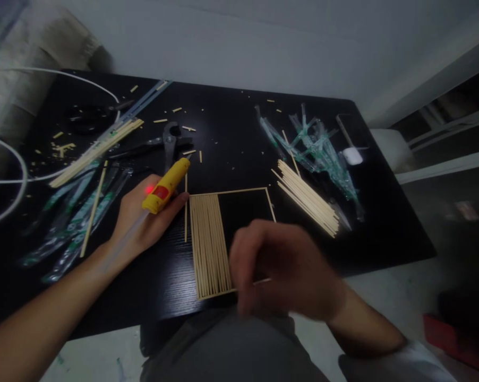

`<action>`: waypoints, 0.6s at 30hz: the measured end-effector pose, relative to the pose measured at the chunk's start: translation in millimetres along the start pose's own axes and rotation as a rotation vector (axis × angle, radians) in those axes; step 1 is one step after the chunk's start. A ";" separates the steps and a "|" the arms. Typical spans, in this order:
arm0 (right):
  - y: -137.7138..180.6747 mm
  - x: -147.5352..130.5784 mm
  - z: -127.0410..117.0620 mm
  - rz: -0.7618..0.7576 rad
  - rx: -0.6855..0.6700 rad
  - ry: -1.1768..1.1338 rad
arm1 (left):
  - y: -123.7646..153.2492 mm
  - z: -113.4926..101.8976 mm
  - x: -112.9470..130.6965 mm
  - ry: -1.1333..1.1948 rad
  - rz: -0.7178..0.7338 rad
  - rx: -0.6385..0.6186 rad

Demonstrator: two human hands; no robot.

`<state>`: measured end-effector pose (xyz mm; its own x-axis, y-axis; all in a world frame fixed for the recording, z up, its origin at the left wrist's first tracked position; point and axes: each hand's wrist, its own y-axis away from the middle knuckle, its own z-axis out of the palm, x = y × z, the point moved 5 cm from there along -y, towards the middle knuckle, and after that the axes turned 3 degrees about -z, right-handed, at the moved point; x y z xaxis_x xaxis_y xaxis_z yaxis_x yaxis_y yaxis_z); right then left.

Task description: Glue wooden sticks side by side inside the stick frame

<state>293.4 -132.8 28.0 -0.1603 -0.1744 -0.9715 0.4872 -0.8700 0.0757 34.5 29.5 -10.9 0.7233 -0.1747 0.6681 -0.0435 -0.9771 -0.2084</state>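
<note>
My left hand [144, 212] is closed around a yellow hot glue gun [168, 185], whose clear glue stick [123, 241] trails from the back and whose nozzle points away from me. A loose thin stick [186, 223] lies by its fingertips. In front of me lies a rectangular frame of thin wooden sticks [243, 191]; its left part is filled with sticks side by side [210, 244], and dark tabletop shows through the rest. Over the frame's near right part hovers my right hand [279, 268], blurred, with fingers curled together. Whatever it pinches, if anything, is hidden.
Right of the frame lies a stick bundle [307, 199], with crumpled plastic wrappers [319, 148] and a white case [351, 156] behind. Pincers [171, 140], black scissors [88, 116], another bundle [98, 151], wrappers [76, 217] and a white cable [24, 180] occupy the left.
</note>
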 end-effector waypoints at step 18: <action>-67.1 -21.9 -176.5 0.198 0.338 1.515 | -3.0 -1.1 7.7 0.000 -0.047 -0.063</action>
<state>415.7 10.8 4.5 0.9624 0.1338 -0.2365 0.1537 -0.9858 0.0679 39.4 31.0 -4.3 0.7253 -0.1286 0.6763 -0.0526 -0.9899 -0.1317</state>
